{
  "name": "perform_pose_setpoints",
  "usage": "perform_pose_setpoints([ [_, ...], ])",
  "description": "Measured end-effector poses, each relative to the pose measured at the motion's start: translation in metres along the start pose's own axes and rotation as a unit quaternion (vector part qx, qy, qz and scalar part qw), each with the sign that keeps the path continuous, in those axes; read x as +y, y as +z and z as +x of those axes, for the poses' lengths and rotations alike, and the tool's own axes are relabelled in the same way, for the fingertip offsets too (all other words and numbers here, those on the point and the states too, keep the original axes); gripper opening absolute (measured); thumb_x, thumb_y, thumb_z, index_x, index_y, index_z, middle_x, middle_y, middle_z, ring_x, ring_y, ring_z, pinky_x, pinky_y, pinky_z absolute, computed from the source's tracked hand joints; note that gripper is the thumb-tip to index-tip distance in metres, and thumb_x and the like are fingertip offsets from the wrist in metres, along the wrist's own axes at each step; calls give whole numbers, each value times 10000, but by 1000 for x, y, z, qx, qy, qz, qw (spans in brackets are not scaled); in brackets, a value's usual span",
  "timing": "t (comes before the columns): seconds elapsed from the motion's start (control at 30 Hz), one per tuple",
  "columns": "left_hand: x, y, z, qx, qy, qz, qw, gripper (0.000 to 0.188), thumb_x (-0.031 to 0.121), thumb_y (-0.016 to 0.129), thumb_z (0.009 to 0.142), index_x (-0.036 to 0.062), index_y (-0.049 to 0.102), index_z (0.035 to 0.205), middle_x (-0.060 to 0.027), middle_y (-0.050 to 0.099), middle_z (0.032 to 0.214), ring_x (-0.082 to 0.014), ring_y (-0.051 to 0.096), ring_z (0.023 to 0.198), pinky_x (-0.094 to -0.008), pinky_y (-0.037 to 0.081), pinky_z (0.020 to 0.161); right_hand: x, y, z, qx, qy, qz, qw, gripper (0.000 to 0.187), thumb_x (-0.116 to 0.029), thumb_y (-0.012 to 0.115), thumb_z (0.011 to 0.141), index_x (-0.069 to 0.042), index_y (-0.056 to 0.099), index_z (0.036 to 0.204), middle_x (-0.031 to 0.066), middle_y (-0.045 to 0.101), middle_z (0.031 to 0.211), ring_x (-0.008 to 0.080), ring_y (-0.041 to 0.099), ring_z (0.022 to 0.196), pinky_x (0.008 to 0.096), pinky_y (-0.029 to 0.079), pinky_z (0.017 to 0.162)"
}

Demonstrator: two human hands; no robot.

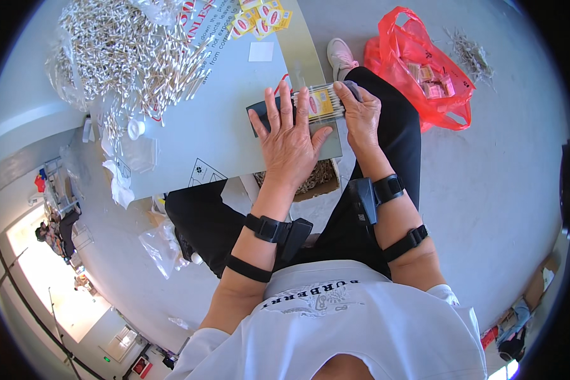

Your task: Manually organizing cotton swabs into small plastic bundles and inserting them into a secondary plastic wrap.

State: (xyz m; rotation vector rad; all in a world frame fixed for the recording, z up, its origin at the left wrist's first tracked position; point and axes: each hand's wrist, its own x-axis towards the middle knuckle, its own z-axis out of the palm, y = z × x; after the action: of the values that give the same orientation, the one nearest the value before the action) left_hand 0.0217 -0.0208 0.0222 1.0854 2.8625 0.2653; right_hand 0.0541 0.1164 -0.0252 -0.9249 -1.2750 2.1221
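A small clear pack of cotton swabs [323, 103] with a yellow label lies at the table's near right corner. My right hand [363, 119] grips its right end, thumb on top, with a dark grey piece [352, 90] beside the fingers. My left hand [289, 139] lies flat with fingers spread, its fingertips at the pack's left end and over a dark flat block [257, 114]. What is under the left palm is hidden. A large heap of loose cotton swabs [126, 57] covers the table's far left.
Yellow labels [266, 19] and a white square card [261, 52] lie on the grey table [215, 136]. A clear plastic box [139, 155] sits at its left edge. Below the table edge is a carton of swabs [316, 180]. A red plastic bag [392, 57] holding packs stands on the floor.
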Motion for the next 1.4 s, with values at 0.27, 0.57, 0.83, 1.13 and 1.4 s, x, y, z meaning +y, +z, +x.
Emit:
perform_pose_setpoints([
  [0.27, -7, 1, -3, 15, -24, -28, 999, 793, 532, 587, 889, 156, 299, 1525, -140, 109, 1623, -368, 42, 1495, -686, 40, 1105, 0, 0, 0, -1, 2, 3, 1000, 136, -117, 739, 875, 16, 734, 852, -37, 640, 731, 26, 520, 665, 208, 426, 605],
  [0.57, -11, 3, -4, -1, -36, -35, 999, 800, 510, 556, 917, 113, 245, 1538, -156, 133, 1616, -361, 45, 1497, -663, 33, 1121, 1, 0, 1, 13, 13, 10, 1000, 140, -157, 750, 874, -28, 712, 839, -47, 622, 726, 27, 518, 637, 202, 419, 594],
  [0.83, -29, 6, -10, -11, -49, -23, 998, 855, 515, 540, 922, 34, 186, 1534, -182, 145, 1606, -356, 83, 1494, -607, 54, 1152, 4, -16, 9, 24, 49, 27, 998, 194, -220, 754, 873, -51, 703, 793, -52, 608, 695, 26, 493, 592, 205, 372, 538],
  [1.13, -4, 13, -15, 21, -50, -36, 998, 940, 577, 530, 903, -54, 181, 1505, -251, 101, 1593, -396, 62, 1487, -624, 55, 1141, -1, -1, -1, 52, 51, 6, 997, 214, -244, 763, 867, -61, 701, 775, -68, 583, 655, 16, 416, 520, 196, 287, 476],
  [1.4, 3, 13, -9, 11, -51, -35, 998, 974, 599, 530, 891, -66, 172, 1505, -248, 103, 1595, -392, 54, 1489, -637, 52, 1134, 7, -1, 2, 30, -2, -10, 999, 137, -136, 763, 860, -3, 729, 863, -45, 639, 748, 35, 527, 657, 203, 426, 609],
])
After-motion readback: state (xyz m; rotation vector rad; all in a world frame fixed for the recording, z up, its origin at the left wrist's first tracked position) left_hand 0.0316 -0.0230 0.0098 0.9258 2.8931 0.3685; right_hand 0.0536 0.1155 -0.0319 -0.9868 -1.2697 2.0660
